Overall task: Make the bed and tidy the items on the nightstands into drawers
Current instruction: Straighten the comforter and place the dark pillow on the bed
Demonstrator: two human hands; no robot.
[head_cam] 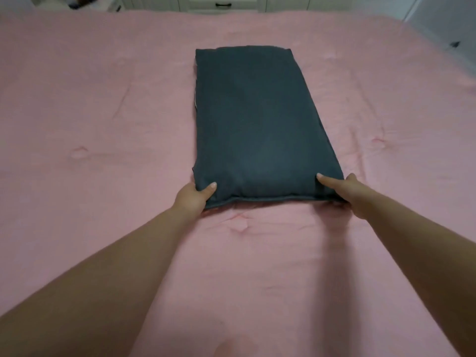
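A dark grey-blue pillow lies lengthwise on the pink quilt that covers the bed, its long side pointing away from me. My left hand grips the pillow's near left corner, thumb on top and fingers underneath. My right hand holds the near right corner the same way, thumb laid flat on the fabric. Both arms reach straight out over the quilt.
White cabinets with dark drawer handles stand beyond the far edge of the bed. More white furniture shows at the far right. The quilt has light creases and a few stitched dimples.
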